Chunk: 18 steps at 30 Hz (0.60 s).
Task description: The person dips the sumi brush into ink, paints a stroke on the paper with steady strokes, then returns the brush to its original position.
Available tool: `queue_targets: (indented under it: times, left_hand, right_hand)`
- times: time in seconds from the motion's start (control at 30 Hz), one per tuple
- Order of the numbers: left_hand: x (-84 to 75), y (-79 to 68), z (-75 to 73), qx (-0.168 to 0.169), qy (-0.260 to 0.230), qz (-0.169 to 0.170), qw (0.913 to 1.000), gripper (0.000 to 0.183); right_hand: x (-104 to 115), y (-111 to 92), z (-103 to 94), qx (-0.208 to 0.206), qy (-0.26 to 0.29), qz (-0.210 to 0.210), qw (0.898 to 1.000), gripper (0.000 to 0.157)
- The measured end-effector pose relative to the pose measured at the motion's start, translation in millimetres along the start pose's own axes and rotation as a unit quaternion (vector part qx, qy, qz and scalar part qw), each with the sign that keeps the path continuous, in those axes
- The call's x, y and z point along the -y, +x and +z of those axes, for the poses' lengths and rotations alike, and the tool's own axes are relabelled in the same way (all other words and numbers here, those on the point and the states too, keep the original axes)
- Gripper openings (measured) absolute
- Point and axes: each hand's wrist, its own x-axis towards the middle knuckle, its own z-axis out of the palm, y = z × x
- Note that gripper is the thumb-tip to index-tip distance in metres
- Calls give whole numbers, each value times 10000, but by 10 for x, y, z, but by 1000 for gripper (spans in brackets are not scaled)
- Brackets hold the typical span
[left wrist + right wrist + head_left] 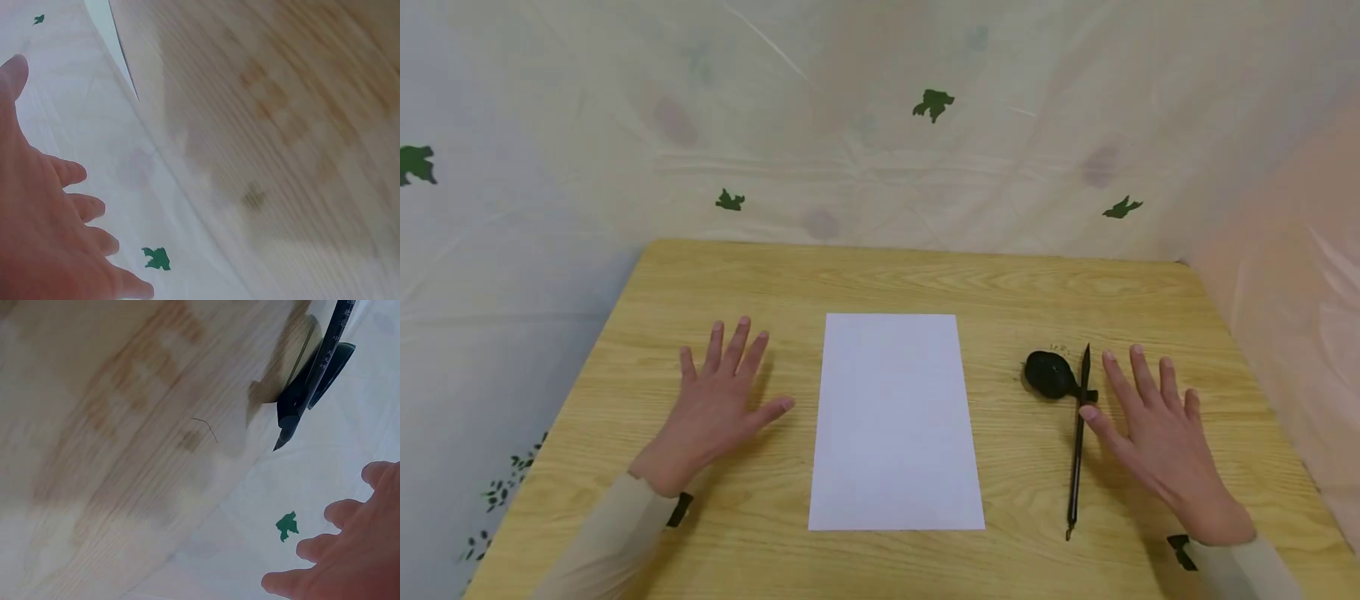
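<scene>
Paper (895, 422): white, lying flat on the worktop (887, 562); taken as the hub of the clock, with 12 at the far side.
Left hand (715, 408): at 9 o'clock from the paper, apart from it; released, back upward, with straight, spread fingers.
Right hand (1161, 442): at 3 o'clock, just outside the brush (1076, 467); likewise released, back upward, with spread fingers; overlapping the shaft at the thumb in the head view, impossible to tell whether touching.
Brush: dark, at 3 o'clock, between paper and right hand; aimed tip toward 12, butt toward 6.
Black object (1048, 374): rounded, between 2 and 3 o'clock; extending toward 4 in a short arm, meeting the brush.
Sleeves (602, 542): pale, at 8 and 4 o'clock.
Backdrop (850, 167): pale, green-patched, beyond the worktop toward 12.
</scene>
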Motion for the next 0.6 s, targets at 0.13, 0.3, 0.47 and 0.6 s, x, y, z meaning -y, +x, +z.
queue_targets:
  times: [0.13,0.3,0.47,0.6]
  left_hand:
    - [-50,37,3,77,-166,203,9996,98]
    - [-115,83,24,152,-192,464,9986,97]
    - [-168,106,57,236,-216,673,9972,96]
    - [-208,120,77,278,-301,823,9958,95]
  right_hand:
    - [5,-20,0,18,21,-1,10000,79]
    - [-7,-54,28,35,41,-23,10000,79]
    - [-12,-73,58,9,15,-59,10000,80]
    - [1,-90,60,-49,26,-98,9999,79]
